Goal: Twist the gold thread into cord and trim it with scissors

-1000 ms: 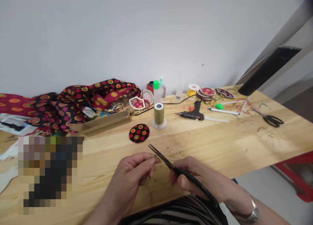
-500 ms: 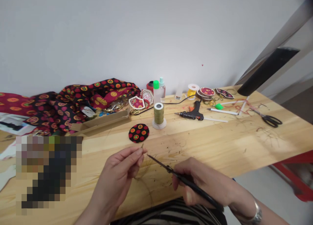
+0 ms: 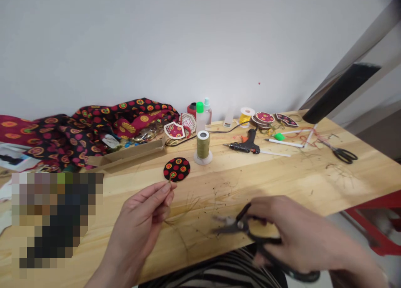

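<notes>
My left hand (image 3: 150, 208) is closed in a pinch on strands of olive thread (image 3: 170, 180). The short ends poke up past the fingertips, and long strands trail below over the tabletop. Just beyond the fingertips lies a round black fabric piece (image 3: 177, 169) with red and yellow motifs. My right hand (image 3: 291, 229) grips black-handled scissors (image 3: 241, 225), their blades spread apart and smeared by motion, low over the table's front edge. Behind the round piece stands a spool of olive thread (image 3: 203, 146), upright on its pale base.
A black glue gun (image 3: 246, 142) lies right of the spool. Farther right are a white pen (image 3: 285, 142) and a second pair of scissors (image 3: 344, 154). Patterned fabric (image 3: 72, 133) is heaped behind a cardboard tray (image 3: 131, 155) at left. Bottles (image 3: 199, 117) stand by the wall.
My right hand has drawn the scissors away from the left fingertips, to the right and down, and their blades have opened. My left hand has shifted slightly left, still pinching the thread.
</notes>
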`<action>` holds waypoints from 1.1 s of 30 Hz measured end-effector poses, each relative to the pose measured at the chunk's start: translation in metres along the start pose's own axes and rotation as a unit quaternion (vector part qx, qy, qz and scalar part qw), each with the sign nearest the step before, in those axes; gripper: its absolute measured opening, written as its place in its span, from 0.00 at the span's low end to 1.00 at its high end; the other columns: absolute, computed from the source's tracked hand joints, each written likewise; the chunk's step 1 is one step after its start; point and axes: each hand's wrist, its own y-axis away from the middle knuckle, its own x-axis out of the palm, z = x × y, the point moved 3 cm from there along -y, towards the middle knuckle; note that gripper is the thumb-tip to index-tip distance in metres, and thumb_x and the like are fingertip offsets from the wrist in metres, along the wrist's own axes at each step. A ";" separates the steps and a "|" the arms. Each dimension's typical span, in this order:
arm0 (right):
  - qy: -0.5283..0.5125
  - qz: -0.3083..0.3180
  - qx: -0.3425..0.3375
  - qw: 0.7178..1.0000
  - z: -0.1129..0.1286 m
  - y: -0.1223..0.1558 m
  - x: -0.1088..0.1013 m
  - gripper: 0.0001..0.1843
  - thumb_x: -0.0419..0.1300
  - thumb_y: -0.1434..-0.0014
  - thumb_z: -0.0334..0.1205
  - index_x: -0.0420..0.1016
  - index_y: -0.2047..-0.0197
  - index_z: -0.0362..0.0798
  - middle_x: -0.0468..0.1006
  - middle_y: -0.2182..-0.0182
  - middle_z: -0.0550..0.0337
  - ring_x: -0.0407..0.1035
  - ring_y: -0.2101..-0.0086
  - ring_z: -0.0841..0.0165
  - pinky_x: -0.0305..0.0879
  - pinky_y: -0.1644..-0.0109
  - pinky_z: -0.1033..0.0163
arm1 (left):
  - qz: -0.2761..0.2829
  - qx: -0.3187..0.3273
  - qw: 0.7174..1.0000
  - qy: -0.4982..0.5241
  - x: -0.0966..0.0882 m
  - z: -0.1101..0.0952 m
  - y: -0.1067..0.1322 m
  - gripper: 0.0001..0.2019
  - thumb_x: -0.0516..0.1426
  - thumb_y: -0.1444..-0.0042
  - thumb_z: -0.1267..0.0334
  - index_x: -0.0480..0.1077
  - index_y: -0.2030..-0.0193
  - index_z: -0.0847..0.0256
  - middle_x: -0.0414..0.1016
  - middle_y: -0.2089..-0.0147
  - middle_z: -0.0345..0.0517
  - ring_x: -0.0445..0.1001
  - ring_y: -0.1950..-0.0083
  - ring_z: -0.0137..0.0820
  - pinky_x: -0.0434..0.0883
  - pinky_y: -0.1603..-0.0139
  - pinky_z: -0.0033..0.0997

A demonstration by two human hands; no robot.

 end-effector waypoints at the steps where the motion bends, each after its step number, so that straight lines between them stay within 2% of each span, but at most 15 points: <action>1: 0.036 -0.020 0.026 0.999 -0.012 0.002 -0.005 0.09 0.62 0.51 0.43 0.75 0.64 0.53 0.78 0.67 0.63 0.70 0.67 0.67 0.63 0.65 0.67 | -0.001 0.000 1.000 0.002 0.000 0.000 0.000 0.10 0.68 0.64 0.66 0.78 0.73 0.67 0.68 0.81 0.40 0.57 0.79 0.19 0.54 0.83 0.15; 4: 0.160 -0.082 0.127 0.975 -0.053 0.008 -0.018 0.13 0.55 0.47 0.41 0.74 0.58 0.50 0.77 0.62 0.57 0.71 0.65 0.62 0.65 0.62 0.60 | -0.007 -0.001 1.000 0.010 0.000 0.000 0.000 0.11 0.69 0.65 0.66 0.78 0.73 0.67 0.69 0.81 0.42 0.59 0.79 0.19 0.54 0.83 0.15; 7: 0.231 -0.111 0.208 0.944 -0.087 0.012 -0.027 0.18 0.54 0.47 0.46 0.73 0.56 0.47 0.77 0.59 0.50 0.72 0.64 0.57 0.66 0.62 0.56 | -0.008 -0.007 1.000 0.014 0.002 0.001 0.000 0.11 0.69 0.66 0.66 0.78 0.73 0.68 0.70 0.80 0.42 0.59 0.79 0.19 0.53 0.83 0.15; 10: 0.237 -0.107 0.240 0.935 -0.102 0.014 -0.031 0.21 0.53 0.46 0.48 0.73 0.55 0.45 0.77 0.59 0.48 0.72 0.62 0.55 0.67 0.62 0.56 | -0.007 -0.011 1.000 0.012 0.003 0.001 0.000 0.11 0.69 0.66 0.66 0.78 0.73 0.68 0.70 0.80 0.42 0.59 0.78 0.19 0.53 0.83 0.15; 14: 0.224 -0.102 0.240 0.939 -0.107 0.015 -0.033 0.20 0.54 0.46 0.46 0.72 0.54 0.44 0.77 0.59 0.49 0.72 0.61 0.57 0.67 0.61 0.58 | -0.005 -0.016 1.000 0.007 0.003 0.003 0.001 0.10 0.68 0.65 0.66 0.78 0.72 0.67 0.69 0.80 0.42 0.59 0.79 0.19 0.53 0.83 0.15; 17: 0.265 -0.111 0.208 0.935 -0.103 0.010 -0.027 0.16 0.53 0.45 0.43 0.74 0.58 0.44 0.77 0.63 0.49 0.71 0.62 0.57 0.66 0.59 0.56 | -0.003 -0.019 1.000 0.003 0.003 0.006 0.000 0.10 0.68 0.64 0.66 0.78 0.72 0.67 0.70 0.80 0.42 0.59 0.78 0.19 0.53 0.82 0.15; 20: 0.340 -0.140 0.178 0.913 -0.086 -0.003 -0.019 0.11 0.53 0.43 0.37 0.75 0.65 0.43 0.76 0.68 0.49 0.69 0.64 0.56 0.64 0.59 0.54 | -0.003 -0.019 1.000 0.002 0.004 0.008 0.000 0.10 0.68 0.64 0.65 0.78 0.72 0.67 0.69 0.80 0.42 0.59 0.78 0.19 0.53 0.82 0.15; 22: 0.355 -0.184 0.158 0.903 -0.067 -0.016 -0.013 0.11 0.54 0.42 0.36 0.75 0.60 0.41 0.76 0.66 0.47 0.67 0.62 0.54 0.63 0.60 0.53 | 0.000 -0.020 1.000 0.002 0.005 0.009 0.000 0.11 0.68 0.65 0.64 0.78 0.73 0.67 0.69 0.80 0.41 0.57 0.79 0.19 0.53 0.82 0.16; 24: 0.334 -0.204 0.106 0.914 -0.046 -0.031 -0.006 0.12 0.55 0.41 0.34 0.74 0.56 0.41 0.75 0.63 0.48 0.66 0.60 0.55 0.63 0.60 0.54 | 0.006 -0.024 1.000 0.001 0.007 0.011 0.001 0.11 0.68 0.64 0.64 0.78 0.72 0.67 0.68 0.80 0.41 0.56 0.79 0.19 0.52 0.82 0.16; 28: 0.231 -0.191 -0.018 0.954 -0.015 -0.060 0.008 0.06 0.56 0.41 0.33 0.74 0.62 0.45 0.73 0.63 0.52 0.64 0.61 0.60 0.62 0.57 0.58 | 0.023 -0.028 0.999 -0.003 0.008 0.013 0.005 0.10 0.68 0.61 0.64 0.78 0.71 0.67 0.68 0.79 0.41 0.56 0.79 0.18 0.50 0.82 0.16; 31: 0.191 -0.172 -0.073 0.964 -0.007 -0.076 0.019 0.05 0.57 0.42 0.30 0.74 0.67 0.46 0.71 0.65 0.54 0.62 0.62 0.63 0.62 0.59 0.60 | 0.032 -0.030 0.999 -0.003 0.008 0.014 0.008 0.09 0.67 0.60 0.64 0.78 0.71 0.66 0.68 0.79 0.41 0.55 0.79 0.18 0.50 0.81 0.17; 33: 0.192 -0.169 -0.084 0.963 -0.008 -0.083 0.025 0.06 0.56 0.42 0.30 0.73 0.70 0.45 0.71 0.67 0.53 0.61 0.63 0.64 0.61 0.60 0.61 | 0.036 -0.036 0.999 -0.005 0.008 0.015 0.008 0.09 0.67 0.60 0.63 0.78 0.72 0.66 0.68 0.80 0.41 0.55 0.79 0.18 0.49 0.81 0.18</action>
